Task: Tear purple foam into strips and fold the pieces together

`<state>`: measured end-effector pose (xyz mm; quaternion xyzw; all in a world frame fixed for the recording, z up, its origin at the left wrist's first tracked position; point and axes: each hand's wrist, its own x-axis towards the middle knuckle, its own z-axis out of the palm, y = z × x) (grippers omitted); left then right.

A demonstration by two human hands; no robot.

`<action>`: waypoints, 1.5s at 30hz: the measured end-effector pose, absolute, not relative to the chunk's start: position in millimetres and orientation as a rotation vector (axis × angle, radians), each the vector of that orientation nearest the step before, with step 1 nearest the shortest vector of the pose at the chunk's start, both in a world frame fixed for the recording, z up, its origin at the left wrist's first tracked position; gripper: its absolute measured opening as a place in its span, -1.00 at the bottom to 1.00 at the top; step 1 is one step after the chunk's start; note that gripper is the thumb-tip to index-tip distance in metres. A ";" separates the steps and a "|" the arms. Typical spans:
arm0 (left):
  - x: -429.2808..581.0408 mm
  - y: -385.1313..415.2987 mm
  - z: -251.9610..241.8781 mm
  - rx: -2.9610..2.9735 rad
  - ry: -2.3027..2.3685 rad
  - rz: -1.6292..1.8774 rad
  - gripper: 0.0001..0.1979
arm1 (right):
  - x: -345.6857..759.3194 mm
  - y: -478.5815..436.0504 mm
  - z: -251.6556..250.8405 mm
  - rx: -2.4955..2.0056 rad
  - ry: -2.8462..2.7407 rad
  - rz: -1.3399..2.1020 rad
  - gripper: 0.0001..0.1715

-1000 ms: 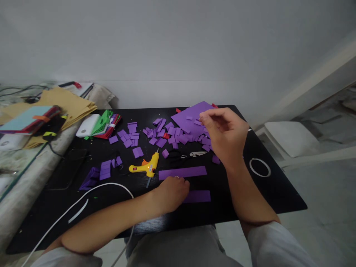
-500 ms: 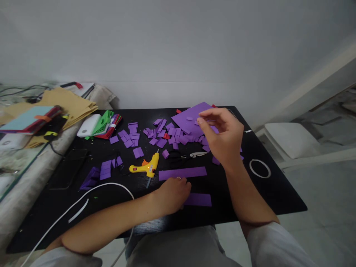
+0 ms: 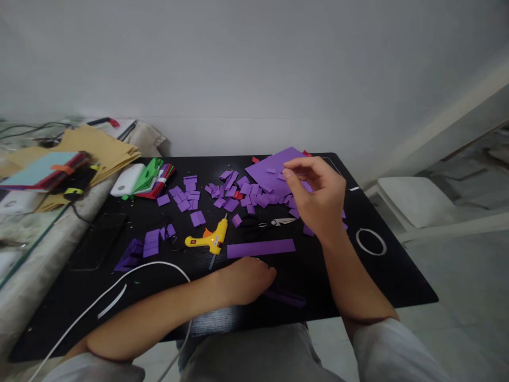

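Note:
My left hand (image 3: 252, 278) is closed on one end of a purple paper strip (image 3: 288, 298), tilted up off the black table near its front edge. Another purple strip (image 3: 261, 248) lies flat just beyond this hand. Higher and to the right, my right hand (image 3: 320, 191) hovers before a large purple sheet (image 3: 274, 162), thumb and forefinger tips pinched close together. Whether a small piece sits between them I cannot make out. Many cut purple pieces (image 3: 254, 196) lie in a scattered pile beside the right hand. Scissors (image 3: 278, 222) rest between the pile and the flat strip.
A yellow glue gun (image 3: 217, 237) lies left of the flat strip. Folded purple pieces (image 3: 151, 243), a dark phone (image 3: 97, 241) and a white cable (image 3: 159, 262) occupy the left. Bundled coloured paper (image 3: 153, 180) is farther back; a white ring (image 3: 371, 241) lies at right.
The strip in my left hand has tipped from lying flat to a steep tilt, and that hand has turned slightly. My right hand has barely moved.

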<state>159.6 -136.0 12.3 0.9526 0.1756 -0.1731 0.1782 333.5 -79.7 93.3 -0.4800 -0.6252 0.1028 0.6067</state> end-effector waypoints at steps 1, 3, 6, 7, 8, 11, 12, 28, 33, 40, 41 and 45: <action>157.3 -131.5 17.4 2.668 0.505 -0.492 -0.80 | 334.3 -79.4 92.8 -1.113 -1.448 0.230 -0.96; 149.0 -119.6 31.9 2.599 0.555 -0.453 -0.83 | 335.7 -79.1 92.4 -1.117 -1.451 0.212 -0.96; 127.8 -97.9 59.2 2.497 0.724 -0.134 -0.95 | 335.9 -79.2 94.0 -1.122 -1.443 0.199 -0.96; 119.9 -91.1 67.5 2.473 0.793 0.033 -0.95 | 335.3 -79.3 94.8 -1.125 -1.431 0.197 -0.95; 112.3 -85.0 74.5 2.447 0.869 0.188 -0.94 | 334.3 -79.1 95.4 -1.125 -1.415 0.196 -0.95; 96.4 -73.3 85.8 2.413 1.110 0.640 -0.89 | 330.7 -76.5 94.0 -1.124 -1.343 0.240 -0.89; 94.1 -71.6 86.5 2.418 1.174 0.753 -0.88 | 329.5 -74.9 91.9 -1.126 -1.318 0.282 -0.85; 105.1 -76.5 78.1 2.558 1.053 1.037 -0.81 | 308.5 -77.2 82.4 -1.024 -1.214 1.207 -0.58; 105.8 -74.1 75.6 2.064 1.083 1.125 -0.72 | 303.6 -84.7 85.6 -0.950 -1.269 1.278 -0.57; 106.5 -68.4 67.9 1.731 0.895 1.000 -0.65 | 297.3 -87.4 82.6 -0.962 -1.328 1.192 -0.63; 106.4 -67.9 67.6 1.708 0.876 0.994 -0.65 | 297.2 -87.4 82.6 -0.964 -1.324 1.204 -0.63; 104.4 -67.5 70.0 1.703 0.886 0.942 -0.66 | 299.3 -86.7 85.0 -0.960 -1.284 1.210 -0.60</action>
